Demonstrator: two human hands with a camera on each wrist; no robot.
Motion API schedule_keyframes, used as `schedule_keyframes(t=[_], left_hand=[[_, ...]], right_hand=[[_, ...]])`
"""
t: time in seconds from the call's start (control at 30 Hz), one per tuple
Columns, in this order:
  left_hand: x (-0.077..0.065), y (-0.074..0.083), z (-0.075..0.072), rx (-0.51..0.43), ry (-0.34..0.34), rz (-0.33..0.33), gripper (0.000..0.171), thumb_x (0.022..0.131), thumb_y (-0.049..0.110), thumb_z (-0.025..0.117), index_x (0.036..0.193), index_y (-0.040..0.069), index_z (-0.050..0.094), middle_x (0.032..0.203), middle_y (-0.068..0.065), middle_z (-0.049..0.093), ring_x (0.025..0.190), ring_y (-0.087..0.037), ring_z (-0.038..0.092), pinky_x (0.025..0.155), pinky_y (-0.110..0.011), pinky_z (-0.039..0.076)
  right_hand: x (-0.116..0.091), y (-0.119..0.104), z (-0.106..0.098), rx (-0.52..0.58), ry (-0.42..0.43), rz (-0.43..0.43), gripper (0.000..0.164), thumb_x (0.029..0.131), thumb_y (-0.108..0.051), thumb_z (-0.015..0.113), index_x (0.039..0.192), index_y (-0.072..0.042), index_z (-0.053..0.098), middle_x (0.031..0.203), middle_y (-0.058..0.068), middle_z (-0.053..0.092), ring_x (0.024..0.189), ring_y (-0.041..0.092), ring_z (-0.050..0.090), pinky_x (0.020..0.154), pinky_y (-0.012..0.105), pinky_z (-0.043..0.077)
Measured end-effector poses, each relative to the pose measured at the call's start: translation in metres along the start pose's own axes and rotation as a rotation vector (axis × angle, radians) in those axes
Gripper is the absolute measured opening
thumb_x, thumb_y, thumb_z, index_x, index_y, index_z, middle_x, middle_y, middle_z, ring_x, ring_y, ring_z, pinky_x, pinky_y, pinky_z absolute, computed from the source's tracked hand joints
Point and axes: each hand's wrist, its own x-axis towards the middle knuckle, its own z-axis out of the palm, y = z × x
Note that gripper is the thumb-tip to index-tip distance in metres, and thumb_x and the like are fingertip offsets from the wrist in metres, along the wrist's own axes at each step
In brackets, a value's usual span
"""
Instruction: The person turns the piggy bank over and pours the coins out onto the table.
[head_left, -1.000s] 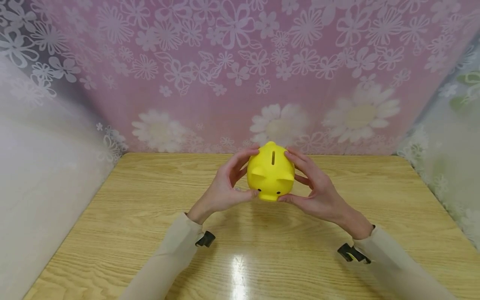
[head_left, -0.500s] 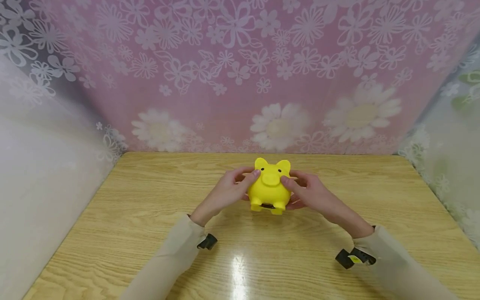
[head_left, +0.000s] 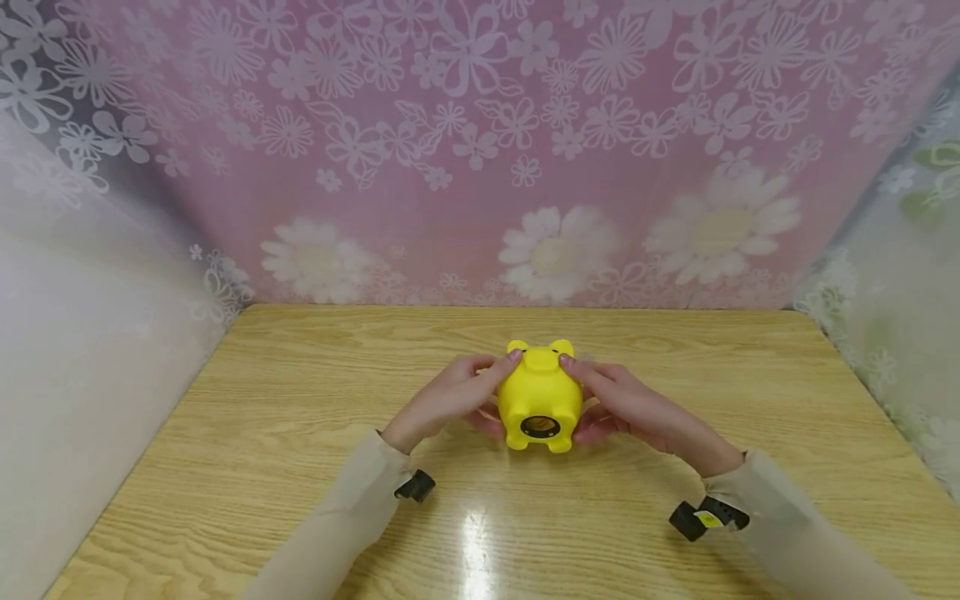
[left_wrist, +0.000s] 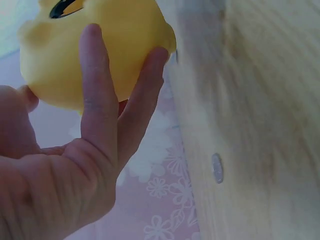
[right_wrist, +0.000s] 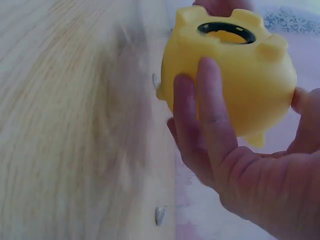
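A yellow piggy bank (head_left: pixel 542 390) is tilted back in the head view, its snout upward and its underside facing me. Between its stubby feet shows a round, black-rimmed hole (head_left: pixel 540 427). My left hand (head_left: pixel 459 390) grips its left side, thumb beside the snout and fingers spread along the body. On the opposite side my right hand (head_left: pixel 630 402) holds it the same way, thumb up near the eye. From the right wrist view the piggy bank (right_wrist: pixel 227 85) appears raised off the table, with two fingertips pressed to its side below the hole.
The wood-grain table (head_left: pixel 300 367) ends at a pink flowered curtain (head_left: pixel 480 125). Pale sheets hang at both sides. A small silvery disc (left_wrist: pixel 217 168) lies on the table in the left wrist view; another silvery disc (right_wrist: pixel 159 216) appears in the right wrist view.
The piggy bank has turned from slot side up to snout up, bringing its underside and hole into sight. It has come slightly nearer, both hands still holding it.
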Motion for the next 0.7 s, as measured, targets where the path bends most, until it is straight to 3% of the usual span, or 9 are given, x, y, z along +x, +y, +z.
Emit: schedule_keyframes(t=[0.2, 0.33, 0.4, 0.57, 0.7], left_hand=[[-0.003, 0.014, -0.007, -0.027, 0.037, 0.059, 0.068, 0.096, 0.059, 0.062, 0.144, 0.013, 0.054, 0.128, -0.015, 0.065, 0.103, -0.034, 0.074, 0.081, -0.051, 0.063], [-0.007, 0.018, -0.009, -0.006, 0.065, 0.099, 0.068, 0.097, 0.055, 0.064, 0.150, 0.014, 0.049, 0.135, -0.015, 0.062, 0.107, -0.031, 0.072, 0.084, -0.053, 0.062], [-0.008, 0.018, -0.010, 0.003, 0.079, 0.144, 0.067, 0.097, 0.050, 0.067, 0.152, 0.017, 0.047, 0.142, -0.013, 0.058, 0.112, -0.030, 0.070, 0.087, -0.053, 0.062], [-0.012, 0.019, -0.011, 0.003, 0.113, 0.337, 0.060, 0.094, 0.027, 0.076, 0.148, 0.029, 0.051, 0.150, 0.002, 0.051, 0.133, -0.025, 0.058, 0.094, -0.046, 0.061], [-0.014, 0.020, -0.011, -0.016, 0.084, 0.576, 0.072, 0.085, 0.003, 0.080, 0.146, 0.025, 0.049, 0.157, 0.007, 0.042, 0.149, -0.019, 0.041, 0.108, -0.046, 0.053]], right_hand=[[-0.002, -0.011, 0.001, -0.043, 0.067, -0.099, 0.074, 0.107, -0.051, 0.047, 0.157, 0.000, 0.029, 0.136, 0.026, 0.056, 0.097, 0.030, 0.075, 0.086, 0.045, 0.063], [-0.004, -0.018, 0.001, -0.076, 0.103, -0.129, 0.076, 0.106, -0.049, 0.051, 0.160, -0.003, 0.025, 0.142, 0.028, 0.051, 0.101, 0.031, 0.073, 0.089, 0.048, 0.062], [-0.005, -0.020, 0.000, -0.104, 0.123, -0.170, 0.074, 0.105, -0.046, 0.054, 0.161, -0.006, 0.025, 0.148, 0.027, 0.047, 0.111, 0.034, 0.070, 0.092, 0.050, 0.061], [-0.011, -0.020, -0.001, -0.147, 0.158, -0.370, 0.069, 0.102, -0.025, 0.066, 0.160, -0.017, 0.031, 0.162, 0.014, 0.032, 0.132, 0.038, 0.056, 0.096, 0.040, 0.061], [-0.014, -0.018, 0.001, -0.219, 0.209, -0.669, 0.081, 0.091, 0.001, 0.075, 0.160, -0.015, 0.035, 0.166, 0.009, 0.029, 0.141, 0.022, 0.048, 0.100, 0.024, 0.056]])
